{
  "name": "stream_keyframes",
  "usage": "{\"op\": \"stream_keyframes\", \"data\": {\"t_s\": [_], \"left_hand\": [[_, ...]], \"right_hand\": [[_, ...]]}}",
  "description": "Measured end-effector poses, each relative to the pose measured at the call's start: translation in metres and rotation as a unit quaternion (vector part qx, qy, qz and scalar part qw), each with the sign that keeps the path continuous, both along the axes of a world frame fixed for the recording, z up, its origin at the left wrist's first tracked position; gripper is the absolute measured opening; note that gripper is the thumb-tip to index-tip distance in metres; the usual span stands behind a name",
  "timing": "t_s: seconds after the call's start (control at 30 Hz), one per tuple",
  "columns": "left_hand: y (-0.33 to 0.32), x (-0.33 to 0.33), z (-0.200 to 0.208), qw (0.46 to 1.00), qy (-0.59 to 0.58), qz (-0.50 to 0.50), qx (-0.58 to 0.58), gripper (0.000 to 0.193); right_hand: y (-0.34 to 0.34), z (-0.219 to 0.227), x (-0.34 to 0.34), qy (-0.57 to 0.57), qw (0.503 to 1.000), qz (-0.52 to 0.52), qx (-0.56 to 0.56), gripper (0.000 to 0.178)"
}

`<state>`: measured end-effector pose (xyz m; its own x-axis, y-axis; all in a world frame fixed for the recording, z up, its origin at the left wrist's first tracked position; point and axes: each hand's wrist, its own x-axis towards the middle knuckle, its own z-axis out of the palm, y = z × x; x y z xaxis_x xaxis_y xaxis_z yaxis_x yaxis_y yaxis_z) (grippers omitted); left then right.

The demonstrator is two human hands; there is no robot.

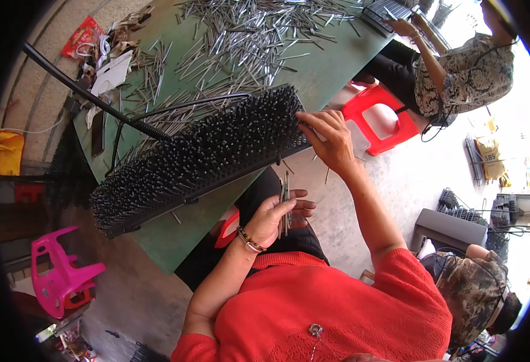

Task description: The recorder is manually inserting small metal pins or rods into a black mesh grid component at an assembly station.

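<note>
A long black block [205, 145], densely studded with thin upright rods, lies slantwise over the near edge of the green table. My right hand [332, 140] is at its right end, thumb and forefinger drawn together against the outermost rods. Whatever those fingertips pinch, if anything, is too small to make out. Lower down, in front of my body, my left hand [271, 218] grips a small bundle of thin metal rods [285, 202] between thumb and fingers. Many loose metal rods [241, 45] are heaped across the green table [328, 66] behind the block.
A black bar [90, 93] slants over the table's left side to the block. Red stools [391, 142] and a pink stool [60, 271] stand on the floor. One person [464, 72] works at the far right, another [473, 283] sits lower right beside a grey box [449, 229].
</note>
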<state>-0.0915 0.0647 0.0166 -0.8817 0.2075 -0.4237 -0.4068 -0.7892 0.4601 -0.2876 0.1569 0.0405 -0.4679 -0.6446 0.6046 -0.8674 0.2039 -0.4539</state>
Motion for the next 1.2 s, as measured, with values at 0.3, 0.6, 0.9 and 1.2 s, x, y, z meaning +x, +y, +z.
{"op": "stream_keyframes", "data": {"t_s": [0.3,0.6,0.9,1.2], "left_hand": [[0.002,0.001,0.0,1.0,0.012,-0.013,-0.001,0.035],[-0.005,-0.004,0.009,0.998,0.068,-0.004,0.007,0.036],[-0.004,-0.001,0.005,0.999,0.043,-0.005,-0.023,0.036],[0.001,-0.001,-0.001,0.999,0.027,-0.015,-0.029,0.034]], "right_hand": [[0.005,-0.003,0.003,0.057,0.998,0.025,0.014,0.023],[0.011,0.014,0.049,-0.403,0.905,0.075,0.112,0.021],[0.025,0.022,0.034,-0.517,0.855,0.015,-0.033,0.022],[0.017,0.022,-0.005,-0.23,0.958,-0.104,-0.135,0.013]]}}
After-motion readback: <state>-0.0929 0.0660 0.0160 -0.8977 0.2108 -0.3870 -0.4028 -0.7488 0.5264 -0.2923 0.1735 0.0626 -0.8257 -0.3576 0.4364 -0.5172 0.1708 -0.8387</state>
